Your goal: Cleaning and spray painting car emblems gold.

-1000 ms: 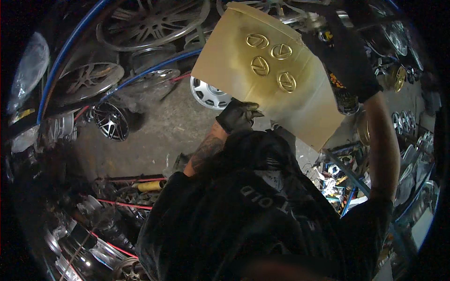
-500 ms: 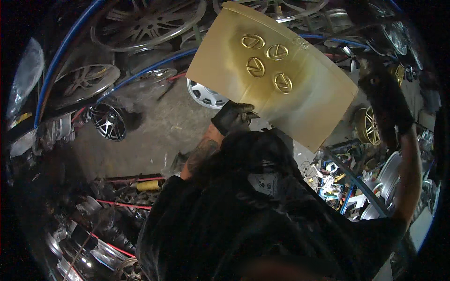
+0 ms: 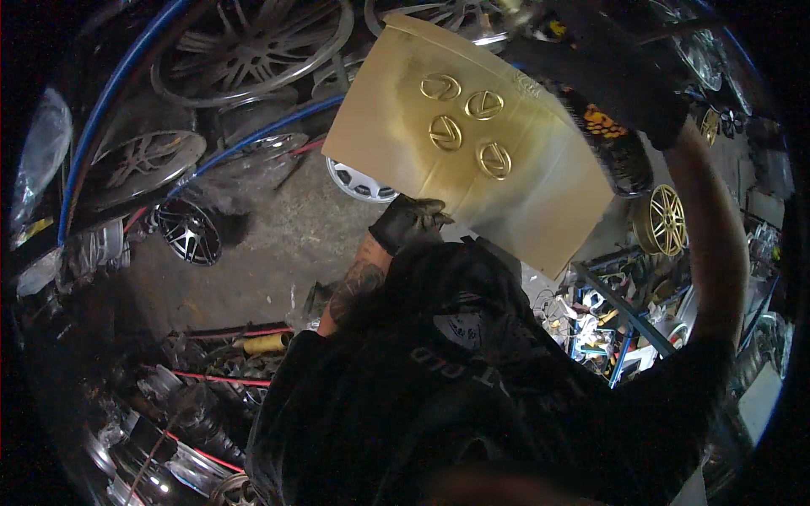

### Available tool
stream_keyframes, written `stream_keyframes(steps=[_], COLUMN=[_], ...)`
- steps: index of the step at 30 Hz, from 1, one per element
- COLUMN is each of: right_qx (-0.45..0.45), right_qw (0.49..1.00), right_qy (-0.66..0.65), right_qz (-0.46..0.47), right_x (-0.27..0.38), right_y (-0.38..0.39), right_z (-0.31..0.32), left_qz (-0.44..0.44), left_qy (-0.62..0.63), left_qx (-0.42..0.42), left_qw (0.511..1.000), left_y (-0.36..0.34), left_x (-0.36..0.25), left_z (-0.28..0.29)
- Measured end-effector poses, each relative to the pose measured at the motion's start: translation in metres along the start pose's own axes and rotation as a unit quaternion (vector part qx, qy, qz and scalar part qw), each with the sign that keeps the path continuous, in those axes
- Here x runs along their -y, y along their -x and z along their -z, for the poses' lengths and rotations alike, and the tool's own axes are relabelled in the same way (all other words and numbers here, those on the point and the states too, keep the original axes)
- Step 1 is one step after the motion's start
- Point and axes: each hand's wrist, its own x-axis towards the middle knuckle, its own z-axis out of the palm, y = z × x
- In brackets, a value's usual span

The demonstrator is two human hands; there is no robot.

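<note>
A tan cardboard sheet (image 3: pixel 548 219) carries several shiny gold oval emblems (image 3: pixel 484 104), with gold overspray around them. My gloved left hand (image 3: pixel 407 221) grips the sheet at its lower left edge, fingers curled. My gloved right hand (image 3: pixel 629 84) is wrapped round a dark spray can with yellow markings (image 3: pixel 624 164), held at the sheet's upper right edge, its top partly lost in shadow. Both forearms come up from below, on either side of my dark shirt.
Wheel rims (image 3: pixel 253 46) hang around the top. A black-and-silver rim (image 3: pixel 190 232) and a gold rim (image 3: pixel 662 219) stand below. Blue hoses (image 3: pixel 126 84) arc at the left. Red hoses and stacked metal parts (image 3: pixel 194 438) fill the lower left. Clutter (image 3: pixel 591 320) lies at lower right.
The cardboard and my left hand have shifted slightly left in the view. My right hand swung out to the right, then came back with the can to the sheet's upper right.
</note>
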Motion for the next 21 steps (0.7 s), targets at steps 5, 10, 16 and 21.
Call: stream_keyframes(steps=[5,10,16,21], right_qx=[-0.051,-0.007,0.027,0.013], right_qw=[0.996,1.000,0.988,0.991], right_qy=[0.062,0.001,0.032,0.034], right_qz=[0.041,0.019,-0.149,-0.132], right_x=[0.009,-0.023,-0.032,-0.045], right_y=[-0.017,-0.031,0.000,0.006], right_z=[-0.009,-0.005,0.034,0.030], left_qz=[0.011,0.021,0.008,-0.026], left_qy=[-0.034,0.011,-0.030,0.014], left_qx=[0.006,0.015,-0.007,0.032], left_qw=[0.999,1.000,0.999,0.999], left_y=[-0.003,-0.001,0.003,0.003], left_x=[-0.004,0.001,-0.006,0.002], left_z=[-0.016,-0.003,-0.021,-0.014])
